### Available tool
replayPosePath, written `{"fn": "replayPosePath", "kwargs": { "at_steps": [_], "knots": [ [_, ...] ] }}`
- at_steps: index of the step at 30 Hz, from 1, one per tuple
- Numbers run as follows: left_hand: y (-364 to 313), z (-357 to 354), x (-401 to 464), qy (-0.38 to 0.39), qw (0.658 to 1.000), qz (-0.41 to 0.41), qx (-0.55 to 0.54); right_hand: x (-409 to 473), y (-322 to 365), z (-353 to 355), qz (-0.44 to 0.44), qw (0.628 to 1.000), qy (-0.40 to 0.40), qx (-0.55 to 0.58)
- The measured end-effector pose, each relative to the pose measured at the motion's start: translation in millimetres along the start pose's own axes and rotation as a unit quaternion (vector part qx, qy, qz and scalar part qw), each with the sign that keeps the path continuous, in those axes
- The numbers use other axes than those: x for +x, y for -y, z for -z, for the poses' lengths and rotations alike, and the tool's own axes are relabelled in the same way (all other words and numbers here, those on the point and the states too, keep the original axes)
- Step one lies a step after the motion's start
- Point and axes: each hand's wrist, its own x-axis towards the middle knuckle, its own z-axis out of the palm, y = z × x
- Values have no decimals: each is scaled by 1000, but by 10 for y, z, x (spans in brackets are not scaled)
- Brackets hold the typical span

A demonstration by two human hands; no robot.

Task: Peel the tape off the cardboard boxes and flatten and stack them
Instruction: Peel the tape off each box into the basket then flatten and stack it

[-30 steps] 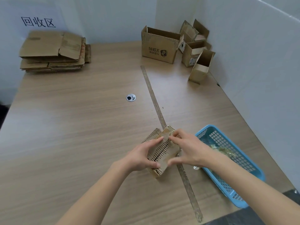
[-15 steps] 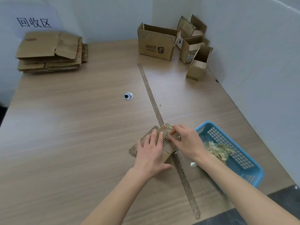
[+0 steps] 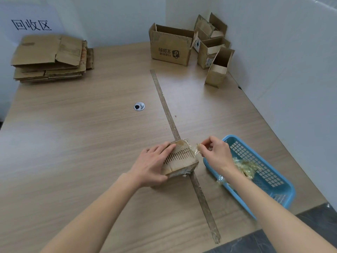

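On the surface, far left corner: a stack of flattened cardboard, so a good part of the job looks done. At the far right corner, against the wall: about four open boxes, not yet flattened, so clearly work left. Cannot tell from here whether tape remains on those.

Near right edge: a blue basket with crumpled tape scraps inside, more sign of boxes already stripped.

Close in front, on the seam of the surface: a small box, in hand now, partly collapsed by the look of it but not yet flat.

Left hand lying on top of the small box, fingers mostly straight, thumb at the near side, pressing it down. Right hand apart from the left, just beside the box over the basket rim, fingers pinching a clear tape strip, one end seemingly attached at the box's far corner.

Judged stage: peeling, not finished. Left for this box: rest of tape off, scrap into basket, flatten, move to stack.
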Motion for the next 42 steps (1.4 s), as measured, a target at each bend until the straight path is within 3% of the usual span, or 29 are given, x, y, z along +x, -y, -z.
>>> {"fn": "replayPosePath", "kwargs": {
  "at_steps": [3,8,11,13,15,17,19,21,24,28,32,42],
  "knots": [
    [117,20,-60,3,1000,-7,-1,78,-92,243,-40,988,104,102],
    [49,72,45,22,1000,-11,-2,150,-171,596,-93,956,193,199],
    [8,74,93,20,1000,-10,-18,209,-79,633,-115,917,140,356],
    [4,47,89,15,1000,-9,-19,192,-29,627,-105,914,68,385],
    [-5,7,74,2,1000,-9,-23,64,4,561,-13,964,33,263],
    [-21,-20,82,-11,1000,-6,-28,-134,-10,413,171,983,30,62],
    [-42,-33,104,-18,999,1,-33,-251,-32,274,364,920,76,-127],
    [-61,-44,113,-25,999,11,-33,-259,-79,214,456,846,137,-239],
    [-75,-80,105,-44,998,17,-29,-200,-54,276,455,840,150,-255],
    [-80,-134,100,-94,995,22,-33,-67,98,250,496,793,160,-316],
    [-93,-126,99,-106,993,28,-39,24,90,202,494,778,187,-341],
    [2,-114,83,-92,995,14,-45,-89,-119,194,484,828,152,-238]
  ]
}}
